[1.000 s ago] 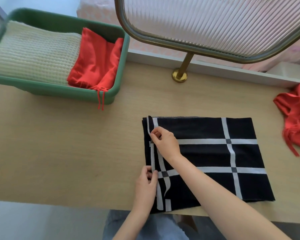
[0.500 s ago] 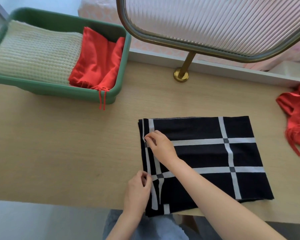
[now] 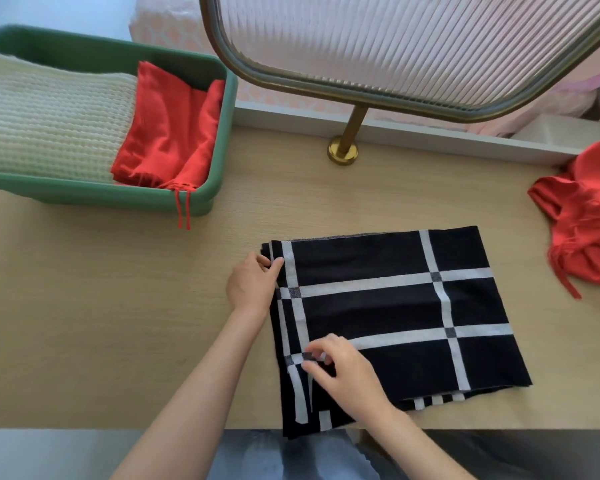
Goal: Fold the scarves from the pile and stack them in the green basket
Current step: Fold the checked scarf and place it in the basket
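A black scarf with white grid stripes (image 3: 388, 313) lies folded flat on the wooden table, its near edge hanging a little over the front. My left hand (image 3: 252, 285) pinches the scarf's far left corner. My right hand (image 3: 340, 370) pinches the top layer near the left edge, closer to me. The green basket (image 3: 219, 192) stands at the back left and holds a folded cream knit scarf (image 3: 49, 123) and a folded red scarf (image 3: 168, 136) with tassels hanging over the rim. A crumpled red scarf (image 3: 589, 216) lies at the right edge of the table.
A ribbed glass screen in a brass frame (image 3: 413, 43) rises behind the table on a brass post (image 3: 343, 150). A white ledge (image 3: 465, 140) runs along the back. The table's front edge (image 3: 118, 427) is close to me.
My left hand moved from the scarf's near left edge up to its far left corner. My right hand moved down from the upper left edge to the lower left part.
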`<action>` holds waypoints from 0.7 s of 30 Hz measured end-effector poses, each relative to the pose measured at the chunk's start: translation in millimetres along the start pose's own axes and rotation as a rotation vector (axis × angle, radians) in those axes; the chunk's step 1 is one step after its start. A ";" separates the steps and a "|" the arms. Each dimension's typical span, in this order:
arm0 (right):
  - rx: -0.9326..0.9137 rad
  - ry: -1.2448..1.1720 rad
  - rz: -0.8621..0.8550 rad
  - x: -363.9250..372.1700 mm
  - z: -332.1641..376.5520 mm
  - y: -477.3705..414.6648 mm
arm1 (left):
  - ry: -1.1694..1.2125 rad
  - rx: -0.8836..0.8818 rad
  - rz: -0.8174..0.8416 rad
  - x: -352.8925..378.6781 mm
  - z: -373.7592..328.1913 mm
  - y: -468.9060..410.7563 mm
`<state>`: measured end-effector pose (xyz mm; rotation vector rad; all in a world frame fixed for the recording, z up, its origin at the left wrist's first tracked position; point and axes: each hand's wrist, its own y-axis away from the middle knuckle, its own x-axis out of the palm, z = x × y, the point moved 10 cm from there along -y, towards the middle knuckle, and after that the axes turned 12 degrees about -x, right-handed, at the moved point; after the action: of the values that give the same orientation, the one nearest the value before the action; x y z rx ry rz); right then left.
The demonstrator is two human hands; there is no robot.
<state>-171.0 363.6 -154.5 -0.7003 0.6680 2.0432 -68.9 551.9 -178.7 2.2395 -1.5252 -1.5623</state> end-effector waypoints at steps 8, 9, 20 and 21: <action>-0.106 0.084 0.000 11.9 11.0 18.8 | 0.002 0.134 -0.085 -0.2 -7.1 2.6; -0.109 0.074 0.007 13.0 10.9 22.4 | 0.025 0.137 -0.072 1.0 -5.4 2.3; -0.282 0.328 -0.013 28.2 6.5 60.9 | 0.015 0.382 -0.196 -14.4 -15.8 22.7; -0.282 0.343 -0.033 28.9 7.8 59.9 | -0.037 0.498 -0.234 -13.6 -22.2 33.0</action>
<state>-237.4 355.1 -157.0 -1.2370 0.5569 2.0261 -76.1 533.5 -141.5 2.7480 -1.8967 -1.3944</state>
